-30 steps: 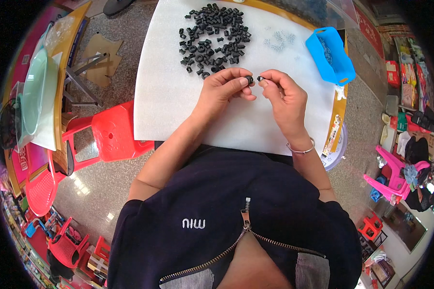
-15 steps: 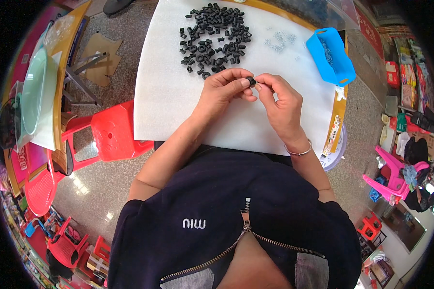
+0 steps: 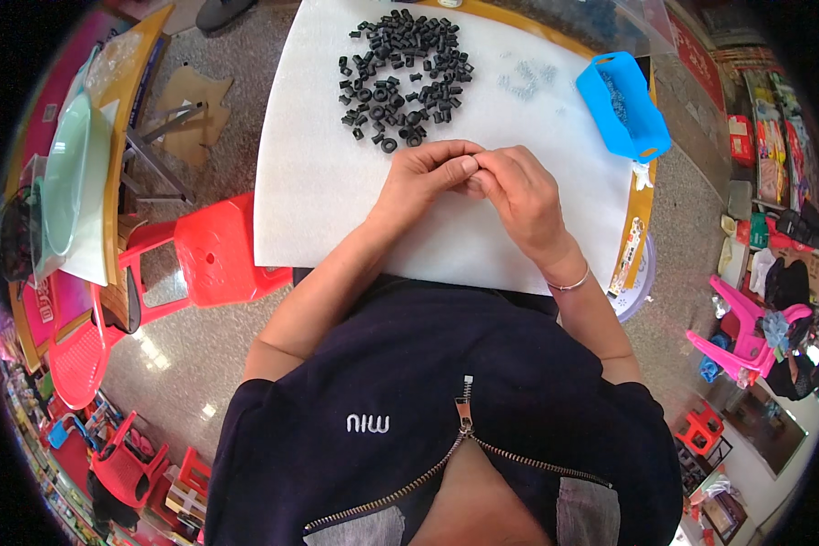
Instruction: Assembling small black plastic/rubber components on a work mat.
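Observation:
Over the white foam-like sheet [image 3: 318, 196] on the table, my two hands meet fingertip to fingertip. My left hand [image 3: 425, 180] is closed, thumb against the curled fingers, around a small black part that the fingers now hide. Pressed up to it, my right hand [image 3: 526, 196] is pinched shut; whatever lies between its fingertips cannot be made out. Beyond my left hand lies a spread of small black spool-shaped parts [image 3: 389, 145], some showing ring-like ends. Farther right, tiny clear pieces [image 3: 530, 80] are scattered on the sheet.
A blue plastic basket [image 3: 644, 127] holding small clear pieces stands at the table's right edge. Left of the table is a red plastic stool [image 3: 214, 250], with a pale green basin [image 3: 68, 173] on another table. A pink stool [image 3: 746, 341] stands on the right.
My right hand has turned inward and closed up against my left fingers. The black part that showed between the hands is now covered.

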Available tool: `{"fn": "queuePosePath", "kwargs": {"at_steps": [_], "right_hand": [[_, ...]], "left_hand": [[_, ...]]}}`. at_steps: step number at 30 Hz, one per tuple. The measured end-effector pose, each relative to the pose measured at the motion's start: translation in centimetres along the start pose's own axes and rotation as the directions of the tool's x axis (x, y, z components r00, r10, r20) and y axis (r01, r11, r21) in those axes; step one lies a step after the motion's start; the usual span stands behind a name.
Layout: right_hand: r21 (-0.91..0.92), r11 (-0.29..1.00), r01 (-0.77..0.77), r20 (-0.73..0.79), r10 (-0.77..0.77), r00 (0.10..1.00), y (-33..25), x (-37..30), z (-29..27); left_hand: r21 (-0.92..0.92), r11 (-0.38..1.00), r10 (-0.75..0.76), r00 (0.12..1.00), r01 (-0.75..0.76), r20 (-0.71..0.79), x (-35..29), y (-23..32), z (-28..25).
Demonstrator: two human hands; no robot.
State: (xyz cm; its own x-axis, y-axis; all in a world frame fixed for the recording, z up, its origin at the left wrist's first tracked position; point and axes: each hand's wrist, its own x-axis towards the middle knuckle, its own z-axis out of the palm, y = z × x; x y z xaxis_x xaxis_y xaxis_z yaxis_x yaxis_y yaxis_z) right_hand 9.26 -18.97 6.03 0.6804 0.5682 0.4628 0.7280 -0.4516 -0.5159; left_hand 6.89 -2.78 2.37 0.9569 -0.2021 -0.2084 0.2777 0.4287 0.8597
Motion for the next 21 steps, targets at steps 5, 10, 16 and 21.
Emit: {"fn": "queuePosePath", "kwargs": {"at_steps": [5,10,16,21], "right_hand": [[-0.038,0.996,0.076,-0.025,-0.077,0.997,0.23,-0.18,-0.16],[-0.056,0.989,0.136,-0.020,-0.137,0.990,0.21,-0.36,-0.44],[0.011,0.998,0.068,-0.003,-0.068,0.998,0.06,-0.77,-0.49],[0.115,0.976,-0.184,-0.109,0.197,0.974,-0.43,-0.51,0.15]], "left_hand": [[-0.052,0.996,-0.066,0.994,0.070,0.084,-0.07,0.12,-0.58],[-0.109,0.989,-0.082,0.977,0.105,0.195,-0.13,0.17,-0.81],[-0.093,0.987,-0.114,0.977,0.132,0.180,-0.37,0.61,-0.28],[-0.159,0.983,-0.066,0.988,0.088,0.137,-0.11,-0.12,-0.28]]}}
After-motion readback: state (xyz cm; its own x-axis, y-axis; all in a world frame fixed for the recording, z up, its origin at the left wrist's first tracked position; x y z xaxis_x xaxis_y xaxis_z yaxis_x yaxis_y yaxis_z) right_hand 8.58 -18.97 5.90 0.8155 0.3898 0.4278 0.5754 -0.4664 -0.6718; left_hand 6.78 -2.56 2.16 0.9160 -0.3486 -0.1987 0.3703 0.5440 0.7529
